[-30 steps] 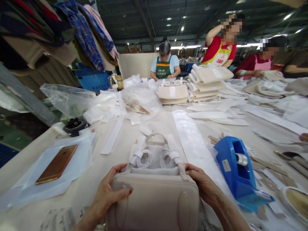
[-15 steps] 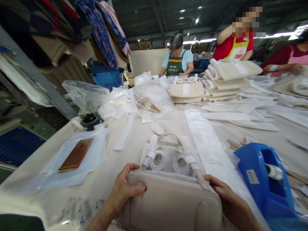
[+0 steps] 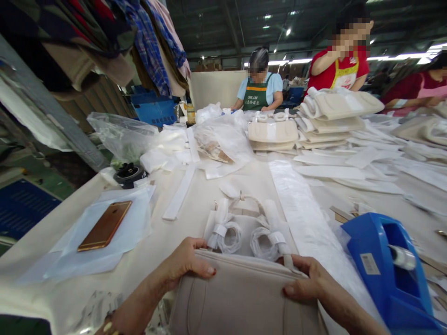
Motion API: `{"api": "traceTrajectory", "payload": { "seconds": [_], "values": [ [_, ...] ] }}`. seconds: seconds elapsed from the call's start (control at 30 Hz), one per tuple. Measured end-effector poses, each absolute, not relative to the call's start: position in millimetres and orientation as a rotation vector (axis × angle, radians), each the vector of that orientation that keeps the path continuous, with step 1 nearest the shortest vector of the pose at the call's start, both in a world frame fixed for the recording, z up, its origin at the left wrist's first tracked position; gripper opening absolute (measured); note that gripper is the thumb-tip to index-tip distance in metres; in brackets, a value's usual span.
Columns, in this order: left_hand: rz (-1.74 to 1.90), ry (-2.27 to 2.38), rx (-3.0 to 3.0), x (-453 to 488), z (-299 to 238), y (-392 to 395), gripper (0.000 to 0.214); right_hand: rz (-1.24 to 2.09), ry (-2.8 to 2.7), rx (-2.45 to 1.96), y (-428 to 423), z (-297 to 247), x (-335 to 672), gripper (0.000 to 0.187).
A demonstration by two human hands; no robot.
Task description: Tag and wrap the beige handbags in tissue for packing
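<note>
A beige leather handbag [image 3: 240, 298] lies on the table right in front of me, its handles [image 3: 244, 228] wrapped in white paper and pointing away. My left hand [image 3: 183, 270] grips the bag's upper left corner, fingers curled over the edge. My right hand [image 3: 307, 281] grips the upper right corner, thumb pressed on the leather. The bag's lower part runs out of the picture.
A blue tape dispenser [image 3: 391, 265] stands at my right. A gold phone [image 3: 104, 225] lies on plastic sheets at my left, a black tape roll [image 3: 130, 174] beyond it. Stacked beige bags [image 3: 272, 132], white strips and plastic bags cover the far table, where three people work.
The bag has come closer to me and lower in view. Both hands have shifted along its top edge, the right thumb now on the front face. The camera turned slightly.
</note>
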State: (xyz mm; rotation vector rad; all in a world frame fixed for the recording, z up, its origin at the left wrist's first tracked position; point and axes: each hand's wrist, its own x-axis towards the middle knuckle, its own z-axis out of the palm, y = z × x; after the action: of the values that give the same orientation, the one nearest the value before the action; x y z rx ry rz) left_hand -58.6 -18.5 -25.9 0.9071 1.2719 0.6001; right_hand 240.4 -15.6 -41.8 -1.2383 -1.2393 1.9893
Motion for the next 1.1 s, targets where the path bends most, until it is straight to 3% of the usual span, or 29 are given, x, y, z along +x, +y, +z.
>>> {"api": "traceTrajectory", "payload": {
  "seconds": [0.13,0.27,0.5,0.93,1.1],
  "values": [
    [0.649,1.282,0.742,-55,-33,-19,0.032,2.145,-1.134,-1.225,-8,-48,240,0.035],
    [0.828,1.302,0.645,-53,-42,-24,0.037,2.083,-0.992,-1.242,-14,-51,234,0.045],
    [0.835,1.460,0.817,-51,-40,-27,0.039,1.809,-0.934,-1.505,-27,-42,222,0.048],
    [0.619,1.777,1.244,-60,-65,-2,0.043,1.234,-1.413,-1.848,-16,-75,223,0.054],
    [0.562,1.864,1.371,-57,-54,-3,0.040,1.027,-1.589,-1.958,-18,-65,221,0.044]
  ]
}}
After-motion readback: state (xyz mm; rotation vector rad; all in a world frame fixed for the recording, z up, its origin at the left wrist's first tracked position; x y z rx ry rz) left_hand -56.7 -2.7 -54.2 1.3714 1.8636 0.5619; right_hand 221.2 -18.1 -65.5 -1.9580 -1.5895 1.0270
